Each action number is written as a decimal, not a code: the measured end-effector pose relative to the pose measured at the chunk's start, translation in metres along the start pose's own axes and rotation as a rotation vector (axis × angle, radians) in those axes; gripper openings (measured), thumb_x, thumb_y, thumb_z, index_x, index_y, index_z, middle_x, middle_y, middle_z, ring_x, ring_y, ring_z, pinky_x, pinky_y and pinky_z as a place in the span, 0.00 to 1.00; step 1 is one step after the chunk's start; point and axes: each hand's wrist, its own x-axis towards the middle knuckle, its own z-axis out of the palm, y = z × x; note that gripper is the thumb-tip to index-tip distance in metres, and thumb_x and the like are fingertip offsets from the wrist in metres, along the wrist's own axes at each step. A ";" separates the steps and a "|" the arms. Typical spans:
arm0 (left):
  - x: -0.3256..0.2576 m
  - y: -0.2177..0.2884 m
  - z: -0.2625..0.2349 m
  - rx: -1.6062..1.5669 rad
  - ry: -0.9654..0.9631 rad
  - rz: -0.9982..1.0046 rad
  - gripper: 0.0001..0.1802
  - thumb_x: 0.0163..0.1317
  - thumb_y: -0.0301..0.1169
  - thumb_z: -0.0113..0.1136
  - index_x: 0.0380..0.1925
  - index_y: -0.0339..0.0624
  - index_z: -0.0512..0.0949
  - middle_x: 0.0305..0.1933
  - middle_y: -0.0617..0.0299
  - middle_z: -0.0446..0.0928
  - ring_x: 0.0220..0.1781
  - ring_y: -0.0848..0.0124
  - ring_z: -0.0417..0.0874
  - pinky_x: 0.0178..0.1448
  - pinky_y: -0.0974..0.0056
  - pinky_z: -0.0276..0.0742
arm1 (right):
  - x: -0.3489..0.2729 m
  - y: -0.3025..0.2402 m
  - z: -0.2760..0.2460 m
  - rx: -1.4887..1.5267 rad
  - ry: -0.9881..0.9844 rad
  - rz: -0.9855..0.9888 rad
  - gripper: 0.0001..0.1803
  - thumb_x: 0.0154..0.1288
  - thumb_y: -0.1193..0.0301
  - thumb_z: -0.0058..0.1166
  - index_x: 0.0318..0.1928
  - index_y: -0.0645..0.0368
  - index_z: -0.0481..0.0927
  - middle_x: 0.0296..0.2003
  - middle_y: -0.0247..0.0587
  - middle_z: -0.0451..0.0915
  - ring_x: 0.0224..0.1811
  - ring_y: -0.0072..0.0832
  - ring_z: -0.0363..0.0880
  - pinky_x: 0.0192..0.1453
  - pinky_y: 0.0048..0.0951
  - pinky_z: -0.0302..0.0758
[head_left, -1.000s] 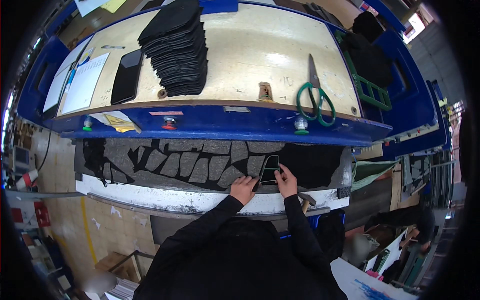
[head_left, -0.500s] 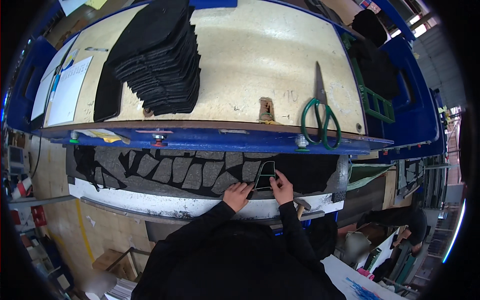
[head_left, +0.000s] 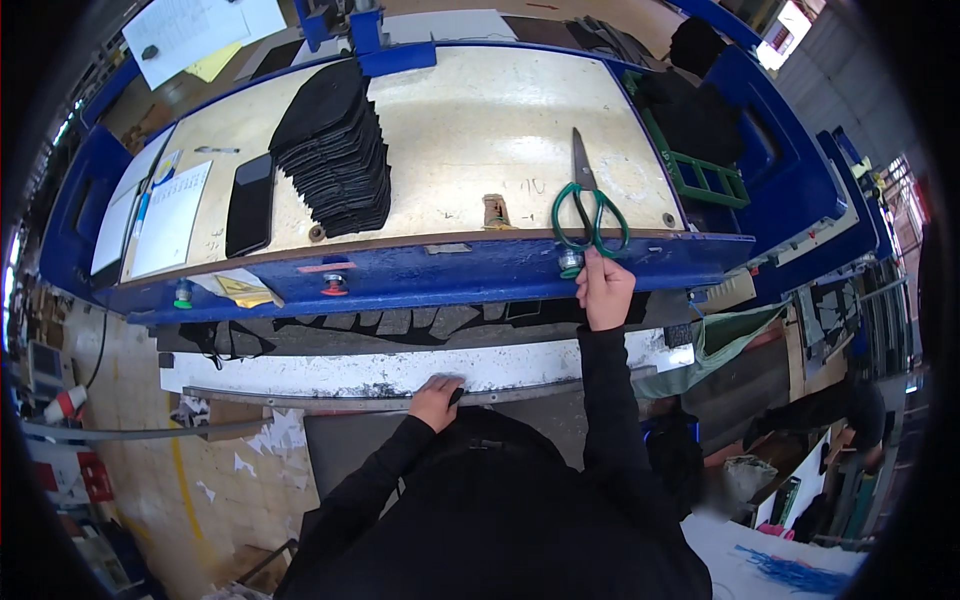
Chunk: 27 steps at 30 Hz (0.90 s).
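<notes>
My right hand point(head_left: 606, 290) is raised to the blue front edge point(head_left: 450, 270) of the bench. Its fingers are curled, with one fingertip just below the green-handled scissors point(head_left: 591, 212) and beside a green button point(head_left: 570, 262). Whether it grips the edge is hidden. Lower down, my left hand point(head_left: 434, 402) is closed by the metal rail point(head_left: 330, 402) along the white strip point(head_left: 300, 370); a small dark thing shows at its fingertips. Under the blue edge lies a dark sheet with cut-out shapes point(head_left: 395, 321). A thin-framed cutting die point(head_left: 527, 311) shows faintly, partly covered.
A stack of black fabric pieces point(head_left: 335, 150) stands on the bench top beside a black phone point(head_left: 250, 205) and papers point(head_left: 172, 225). A red button point(head_left: 334, 286) projects from the blue front. Another person's arm point(head_left: 820, 415) shows at right, near a green cloth point(head_left: 735, 340).
Both hands have left the cutting die. My right hand has gone up to the blue edge, my left back to the rail. The view has shifted, and the edge hides more of the sheet.
</notes>
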 end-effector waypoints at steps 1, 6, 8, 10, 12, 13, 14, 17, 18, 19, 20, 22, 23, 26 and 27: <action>-0.001 0.000 0.003 -0.002 0.054 0.018 0.25 0.53 0.27 0.64 0.55 0.45 0.79 0.51 0.51 0.80 0.56 0.51 0.80 0.60 0.52 0.78 | 0.000 0.002 0.004 0.057 0.015 -0.003 0.23 0.79 0.63 0.51 0.26 0.66 0.81 0.17 0.34 0.77 0.15 0.17 0.70 0.21 0.21 0.63; -0.005 0.003 0.018 0.103 0.161 0.012 0.25 0.48 0.28 0.66 0.50 0.43 0.79 0.51 0.50 0.78 0.55 0.49 0.77 0.59 0.50 0.75 | -0.041 0.040 -0.004 0.110 -0.029 -0.061 0.20 0.77 0.64 0.55 0.30 0.69 0.83 0.18 0.35 0.78 0.16 0.16 0.71 0.21 0.20 0.65; -0.004 0.011 0.023 0.189 0.250 0.024 0.23 0.44 0.29 0.68 0.44 0.43 0.79 0.46 0.53 0.78 0.53 0.51 0.76 0.55 0.49 0.74 | -0.024 0.025 -0.004 0.074 -0.042 -0.021 0.20 0.77 0.64 0.56 0.30 0.69 0.83 0.18 0.35 0.78 0.16 0.16 0.71 0.21 0.20 0.65; -0.003 0.013 0.024 0.186 0.204 -0.018 0.23 0.44 0.29 0.68 0.45 0.43 0.79 0.46 0.53 0.77 0.53 0.51 0.76 0.56 0.49 0.74 | -0.028 0.033 -0.015 0.071 -0.109 -0.014 0.21 0.77 0.63 0.56 0.31 0.69 0.83 0.18 0.34 0.78 0.16 0.15 0.71 0.21 0.20 0.64; -0.010 0.008 0.023 0.178 0.190 -0.005 0.24 0.44 0.29 0.68 0.45 0.42 0.78 0.47 0.52 0.77 0.53 0.50 0.75 0.57 0.49 0.73 | -0.051 0.056 -0.024 0.091 -0.131 0.008 0.21 0.78 0.62 0.55 0.32 0.68 0.83 0.18 0.34 0.78 0.16 0.15 0.71 0.21 0.20 0.64; -0.011 0.005 0.025 0.171 0.192 0.005 0.24 0.44 0.29 0.69 0.45 0.42 0.78 0.47 0.52 0.77 0.53 0.50 0.75 0.57 0.48 0.73 | -0.064 0.075 -0.032 0.089 -0.121 0.014 0.23 0.79 0.60 0.52 0.31 0.67 0.82 0.19 0.33 0.78 0.16 0.15 0.70 0.21 0.20 0.64; -0.010 0.003 0.028 0.192 0.206 0.008 0.24 0.44 0.29 0.69 0.45 0.42 0.78 0.47 0.52 0.77 0.53 0.50 0.75 0.57 0.48 0.73 | -0.081 0.093 -0.038 0.133 -0.102 0.091 0.23 0.80 0.59 0.50 0.30 0.64 0.82 0.20 0.31 0.78 0.18 0.13 0.71 0.22 0.19 0.63; -0.006 -0.001 0.031 0.261 0.229 0.003 0.24 0.44 0.28 0.69 0.45 0.41 0.77 0.47 0.51 0.77 0.53 0.50 0.75 0.58 0.49 0.73 | -0.133 0.174 -0.035 -0.425 -0.066 -0.210 0.09 0.67 0.63 0.61 0.37 0.55 0.85 0.31 0.41 0.83 0.33 0.43 0.82 0.41 0.39 0.78; -0.008 -0.004 0.031 0.288 0.234 -0.023 0.24 0.44 0.28 0.69 0.45 0.41 0.77 0.47 0.51 0.77 0.53 0.50 0.75 0.58 0.49 0.73 | -0.145 0.196 -0.033 -0.603 -0.171 -0.287 0.10 0.64 0.61 0.64 0.40 0.53 0.86 0.38 0.42 0.84 0.47 0.46 0.82 0.52 0.47 0.75; -0.011 -0.006 0.031 0.319 0.241 -0.059 0.24 0.44 0.28 0.69 0.45 0.41 0.77 0.46 0.51 0.77 0.53 0.51 0.76 0.58 0.49 0.73 | -0.168 0.191 -0.022 -0.797 -0.187 -0.096 0.16 0.60 0.62 0.66 0.47 0.51 0.84 0.49 0.42 0.80 0.62 0.45 0.73 0.64 0.55 0.64; -0.012 -0.006 0.033 0.331 0.244 -0.081 0.23 0.44 0.28 0.69 0.45 0.41 0.77 0.46 0.51 0.78 0.52 0.51 0.76 0.58 0.49 0.73 | -0.180 0.197 -0.019 -0.835 -0.179 -0.198 0.18 0.59 0.61 0.67 0.49 0.50 0.83 0.51 0.41 0.78 0.64 0.45 0.70 0.65 0.56 0.62; -0.013 -0.003 0.033 0.352 0.251 -0.124 0.23 0.44 0.27 0.68 0.44 0.40 0.77 0.45 0.51 0.78 0.52 0.51 0.76 0.58 0.49 0.73 | -0.194 0.206 -0.018 -0.916 -0.159 -0.401 0.22 0.57 0.60 0.68 0.53 0.47 0.81 0.56 0.40 0.74 0.67 0.45 0.64 0.67 0.56 0.58; -0.009 -0.002 0.034 0.352 0.248 -0.128 0.22 0.45 0.27 0.67 0.44 0.40 0.77 0.43 0.51 0.79 0.51 0.51 0.76 0.58 0.49 0.73 | -0.194 0.211 -0.020 -0.952 -0.163 -0.390 0.25 0.55 0.61 0.69 0.54 0.46 0.79 0.56 0.40 0.72 0.65 0.42 0.64 0.66 0.55 0.56; -0.006 0.006 0.034 0.388 0.266 -0.171 0.19 0.47 0.27 0.66 0.42 0.39 0.77 0.42 0.51 0.79 0.51 0.51 0.76 0.57 0.49 0.73 | -0.186 0.213 -0.016 -1.003 -0.170 -0.302 0.25 0.53 0.62 0.70 0.52 0.48 0.79 0.52 0.40 0.73 0.62 0.40 0.66 0.65 0.52 0.58; -0.006 0.007 0.035 0.396 0.287 -0.182 0.18 0.47 0.27 0.65 0.41 0.39 0.77 0.41 0.50 0.79 0.51 0.50 0.77 0.56 0.49 0.73 | -0.182 0.214 -0.016 -0.985 -0.181 -0.313 0.24 0.53 0.61 0.71 0.51 0.48 0.79 0.49 0.40 0.73 0.60 0.40 0.67 0.62 0.52 0.59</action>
